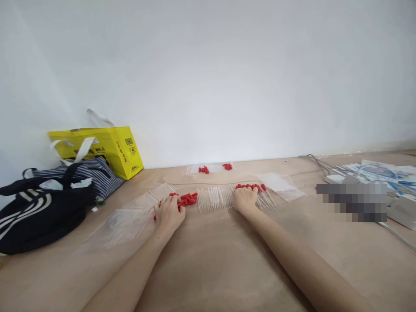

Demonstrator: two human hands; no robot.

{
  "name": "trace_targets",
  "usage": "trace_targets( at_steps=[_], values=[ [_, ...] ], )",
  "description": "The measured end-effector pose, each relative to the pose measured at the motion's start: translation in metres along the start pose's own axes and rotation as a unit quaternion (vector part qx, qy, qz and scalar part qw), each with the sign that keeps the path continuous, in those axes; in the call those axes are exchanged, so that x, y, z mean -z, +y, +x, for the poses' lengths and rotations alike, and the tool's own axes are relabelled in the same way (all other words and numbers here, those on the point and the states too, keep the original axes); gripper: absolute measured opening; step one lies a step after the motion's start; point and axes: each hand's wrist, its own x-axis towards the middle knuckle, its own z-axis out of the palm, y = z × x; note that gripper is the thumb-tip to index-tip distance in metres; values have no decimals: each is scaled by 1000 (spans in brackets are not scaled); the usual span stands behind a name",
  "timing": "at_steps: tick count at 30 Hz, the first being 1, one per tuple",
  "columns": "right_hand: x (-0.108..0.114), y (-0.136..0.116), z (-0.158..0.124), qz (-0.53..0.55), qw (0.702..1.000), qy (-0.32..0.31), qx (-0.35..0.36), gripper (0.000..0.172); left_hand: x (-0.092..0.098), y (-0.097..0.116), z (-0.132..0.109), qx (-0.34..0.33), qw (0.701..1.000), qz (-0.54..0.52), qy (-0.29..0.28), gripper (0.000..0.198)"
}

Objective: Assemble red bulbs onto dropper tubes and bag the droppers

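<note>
A pile of small red caps [188, 199] lies on the wooden table. My left hand [169, 212] rests over its left part, fingers bent, with red showing between thumb and forefinger. Right of the pile, thin white sticks [214, 198] lie side by side in a row. My right hand [245, 199] is closed at the right end of this row; its fingertips and whatever they hold are hidden. Beyond and beside that hand are sticks with red caps [263, 187] on their far ends.
A clear bag [209, 167] with red pieces lies near the wall. Empty clear zip bags [120, 223] lie left, another bag [282, 186] right. A yellow bag [126, 151] and black bag [42, 221] stand left. Papers [383, 173] and a cable [398, 235] are right.
</note>
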Motion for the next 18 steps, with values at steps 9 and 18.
trace_targets(
  at_steps=[9,18],
  values=[
    [15,34,-27,112,986,19,121,21,13,16,-8,-27,997,-54,58,24],
    [-2,49,-62,354,887,22,296,29,11,42,-34,-132,982,-137,-13,18]
  ],
)
